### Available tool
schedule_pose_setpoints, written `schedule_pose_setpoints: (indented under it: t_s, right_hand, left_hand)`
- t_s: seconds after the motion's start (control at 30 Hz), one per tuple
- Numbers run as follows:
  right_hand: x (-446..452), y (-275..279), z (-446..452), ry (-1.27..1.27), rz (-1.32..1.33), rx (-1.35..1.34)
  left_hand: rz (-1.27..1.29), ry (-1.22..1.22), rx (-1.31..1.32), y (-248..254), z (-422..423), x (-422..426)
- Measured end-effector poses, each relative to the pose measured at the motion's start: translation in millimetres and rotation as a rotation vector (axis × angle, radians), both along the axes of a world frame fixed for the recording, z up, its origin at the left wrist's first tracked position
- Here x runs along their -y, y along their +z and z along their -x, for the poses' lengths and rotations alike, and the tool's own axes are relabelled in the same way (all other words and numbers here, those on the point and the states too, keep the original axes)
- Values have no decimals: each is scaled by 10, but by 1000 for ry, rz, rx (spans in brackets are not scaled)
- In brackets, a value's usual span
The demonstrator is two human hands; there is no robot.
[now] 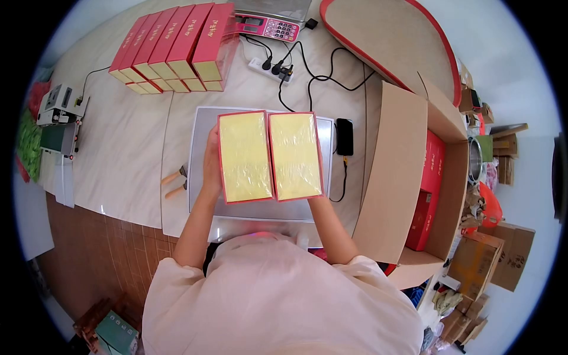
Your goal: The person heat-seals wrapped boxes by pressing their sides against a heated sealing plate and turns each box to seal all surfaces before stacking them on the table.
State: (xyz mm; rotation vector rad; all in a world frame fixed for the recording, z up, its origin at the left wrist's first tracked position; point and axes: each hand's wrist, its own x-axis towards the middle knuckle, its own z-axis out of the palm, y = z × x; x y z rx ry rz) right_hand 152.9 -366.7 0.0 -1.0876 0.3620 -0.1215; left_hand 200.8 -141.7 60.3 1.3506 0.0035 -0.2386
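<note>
Two red-edged gift boxes with pale yellow faces are held side by side in front of me, glossy as if wrapped in clear film. My left hand [211,160] grips the outer side of the left gift box [245,157]. Along the outer side of the right gift box [296,155], my right hand [319,168] is mostly hidden, with its fingers out of sight behind the box. Beneath them lies a grey board with a pale rim [202,133]. To the left, pliers with orange handles [174,182] rest on the table.
Red boxes [177,44] stand in a row at the back left, near a scale with a pink keypad [269,28]. Cables run from a power strip [269,70]. A phone [344,136] lies right of the board. An open carton [390,177] holds red boxes [430,177].
</note>
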Motion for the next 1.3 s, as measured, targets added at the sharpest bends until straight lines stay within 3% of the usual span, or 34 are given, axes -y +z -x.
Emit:
schedule_pose_setpoints:
  t_s: [0.07,0.13,0.2,0.23,0.33,0.37,0.43,0.47,0.53,0.57,0.63,0.67,0.77,0.83,0.9,1.0,1.1,1.17,1.3]
  right_hand:
    - [-119,294,13,15,-148,-25]
    - [-234,716,10,3,-245,-174]
    - [-215,727,43,-17,-292,-310]
    - [-138,523,82,89,93,-90]
    - [-22,594,200,302,450,-109]
    - [-57,652,278,302,413,-131]
    - [-141,813,428,300,339,-174]
    - [-216,941,543,257,100,-236]
    - [-299,1262,733,217,-186,-465]
    - [-265,1152,830,209,-186,-464]
    - [-230,874,1020,309,-549,-216]
    - [-254,851,1121,208,-666,-260]
    - [-166,664,1452,255,-667,-360]
    - [-152,842,1549,148,-537,-399]
    - [-201,1211,1597,-6,-210,-498]
    - [-105,1302,1645,141,110,-144]
    - [-180,1317,1732,238,1194,-99]
    - [-358,1269,1829,271,1736,-19]
    - [-542,1136,1934,368,1799,-109]
  left_hand:
    - [-18,-26,-3,-199,-29,39]
    - [363,24,-202,-969,38,39]
    - [501,13,-349,-216,101,57]
    - [281,-56,-167,-94,99,44]
    - [-275,-227,293,-91,134,-101]
    - [-428,-265,441,-149,153,-167]
    - [-436,-364,35,60,376,-179]
    - [-397,-386,-39,61,469,-183]
    - [-227,-411,-124,4,674,-114]
    - [-119,-418,-162,-17,771,-75]
    - [74,-432,-237,-77,913,-37]
    - [163,-442,-276,-80,971,-64]
    - [411,-494,-392,-111,1071,-245]
    - [592,-530,-454,-132,1108,-406]
    - [762,-563,-499,-142,1198,-548]
    - [1005,-505,-474,-53,1369,-685]
    - [1005,-248,-551,-299,1354,-881]
    - [1104,-213,-558,-106,1279,-1023]
    - [1107,-85,-409,-10,1050,-1467]
